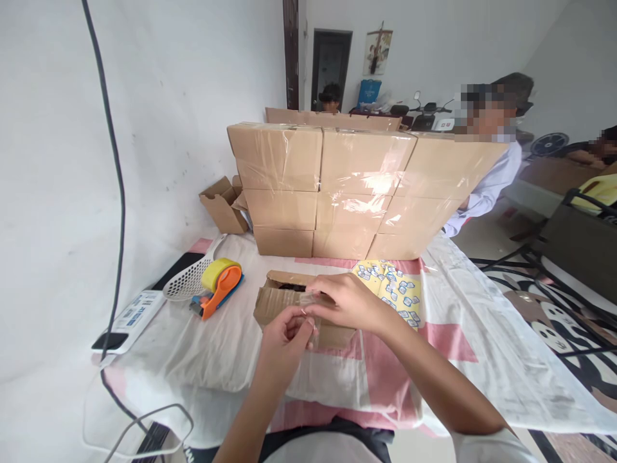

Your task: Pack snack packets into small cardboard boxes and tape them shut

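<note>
Small cardboard box [289, 302] sits mid-table on the cloth [193, 347], flap still open; looks light and stiff, best held by its side walls. Left hand [284, 337] pinches clear tape at the near edge, right hand [344, 301] lies curled over the top, pressing it.

Stacked along the table's [482, 360] far edge, a wall of taped cartons [347, 190]; by the left edge, an orange tape dispenser [219, 286] touching a white mesh scoop [187, 278]; near the left corner, a white scale [132, 318]; beyond the cartons, a seated person [486, 167].
</note>
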`<state>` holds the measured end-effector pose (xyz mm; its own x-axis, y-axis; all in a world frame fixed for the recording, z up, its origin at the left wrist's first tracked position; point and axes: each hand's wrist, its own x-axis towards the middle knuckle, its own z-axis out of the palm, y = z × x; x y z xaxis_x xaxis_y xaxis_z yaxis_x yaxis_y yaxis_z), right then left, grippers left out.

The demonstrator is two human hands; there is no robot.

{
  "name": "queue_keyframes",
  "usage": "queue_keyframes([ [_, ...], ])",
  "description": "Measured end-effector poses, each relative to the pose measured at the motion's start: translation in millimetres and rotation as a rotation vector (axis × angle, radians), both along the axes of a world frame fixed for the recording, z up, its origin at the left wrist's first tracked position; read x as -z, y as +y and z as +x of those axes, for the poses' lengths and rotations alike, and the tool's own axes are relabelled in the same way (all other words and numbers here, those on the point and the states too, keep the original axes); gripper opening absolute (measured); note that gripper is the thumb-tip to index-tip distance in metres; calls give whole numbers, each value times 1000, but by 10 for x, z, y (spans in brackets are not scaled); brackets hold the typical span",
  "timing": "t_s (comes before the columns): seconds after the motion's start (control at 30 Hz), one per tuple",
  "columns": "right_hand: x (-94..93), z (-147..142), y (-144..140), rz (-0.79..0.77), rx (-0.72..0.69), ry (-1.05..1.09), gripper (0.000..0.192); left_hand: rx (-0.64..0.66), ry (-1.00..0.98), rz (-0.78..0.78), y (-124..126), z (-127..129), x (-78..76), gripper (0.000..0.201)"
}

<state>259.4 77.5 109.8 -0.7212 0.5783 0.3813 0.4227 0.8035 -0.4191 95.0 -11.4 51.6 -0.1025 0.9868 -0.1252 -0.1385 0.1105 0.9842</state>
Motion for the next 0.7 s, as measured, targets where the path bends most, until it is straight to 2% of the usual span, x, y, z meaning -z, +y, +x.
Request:
queue_keyframes([
  [0.07,-3,-33,-11,15,6,14,15,-3,1,-6,-8,-6,-3,27],
  [0.13,-12,-62,-2,-11,8,50,21,-4,-4,-6,-19,-9,-3,27],
  [0.3,-56,-61,78,-194,74,174,31,1,1,-18,-29,-16,16,29],
  [0.4,-101,-4,110,-214,71,189,31,-10,5,-22,-26,-24,29,30],
  [0.47,-125,31,99,-173,12,138,19,-13,9,-21,-26,-31,29,30],
  [0.57,-126,47,40,-18,-83,3,35,-9,11,-12,-25,-47,22,29],
  [0.7,-71,18,-33,176,-87,-63,19,7,0,10,-25,-64,20,26],
])
